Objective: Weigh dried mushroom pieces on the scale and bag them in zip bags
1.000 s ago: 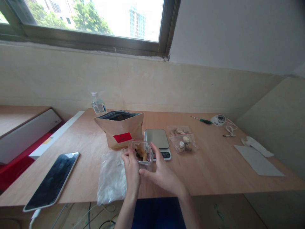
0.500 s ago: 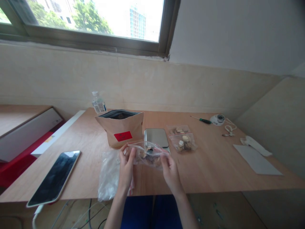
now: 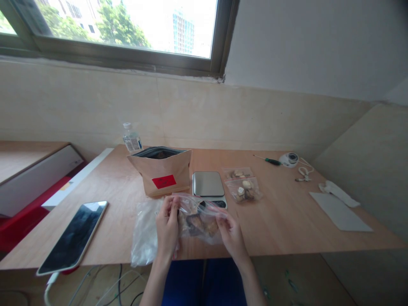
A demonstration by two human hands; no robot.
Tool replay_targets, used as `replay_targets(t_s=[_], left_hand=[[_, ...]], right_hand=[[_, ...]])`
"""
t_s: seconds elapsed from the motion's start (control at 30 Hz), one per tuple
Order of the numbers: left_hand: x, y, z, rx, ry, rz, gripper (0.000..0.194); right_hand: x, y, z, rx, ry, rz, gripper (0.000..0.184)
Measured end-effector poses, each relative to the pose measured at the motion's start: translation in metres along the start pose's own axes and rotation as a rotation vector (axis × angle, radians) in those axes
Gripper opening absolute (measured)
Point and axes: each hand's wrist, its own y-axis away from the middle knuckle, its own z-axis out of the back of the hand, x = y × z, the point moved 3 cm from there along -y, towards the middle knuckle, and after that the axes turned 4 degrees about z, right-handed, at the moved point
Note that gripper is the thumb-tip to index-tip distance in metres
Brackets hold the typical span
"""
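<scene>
A small clear zip bag (image 3: 199, 219) with brown dried pieces inside is held flat above the near edge of the wooden table (image 3: 287, 221). My left hand (image 3: 167, 227) pinches its left end, fingers closed. My right hand (image 3: 231, 231) pinches its right end. Just behind the bag sits a small steel kitchen scale (image 3: 208, 184). A brown paper pouch (image 3: 162, 175) with a red label stands open to the scale's left.
A stack of empty clear bags (image 3: 145, 231) lies under my left hand. Two filled zip bags (image 3: 244, 187) lie right of the scale. A phone (image 3: 73, 236) rests at the left, a water bottle (image 3: 131, 138) behind the pouch. A screwdriver (image 3: 266, 160), a small round camera (image 3: 289, 159) and a paper sheet (image 3: 339, 210) lie right.
The bag stood upright and open-mouthed in both hands a second ago; now it is turned sideways, lowered toward me and stretched between my two pinching hands.
</scene>
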Motion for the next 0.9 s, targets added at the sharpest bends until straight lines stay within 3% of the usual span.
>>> replay_targets(t_s=[0.17, 0.3, 0.5, 0.7, 0.9], left_hand=[[0.008, 0.000, 0.001, -0.008, -0.102, -0.102, 0.026], [0.015, 0.002, 0.006, -0.012, -0.136, -0.195, 0.025], [0.021, 0.009, 0.009, 0.131, -0.157, -0.361, 0.027], [0.025, 0.012, 0.011, -0.038, -0.118, -0.186, 0.028], [0.023, 0.013, 0.008, -0.121, -0.085, -0.060, 0.032]], right_hand=[[0.009, 0.004, 0.006, 0.144, -0.004, -0.002, 0.040], [0.015, 0.006, 0.009, 0.041, -0.009, -0.043, 0.039], [0.015, 0.007, -0.003, -0.072, -0.109, -0.132, 0.037], [0.004, 0.007, 0.007, -0.268, -0.199, -0.228, 0.047], [0.015, 0.008, 0.009, -0.064, -0.187, 0.075, 0.048]])
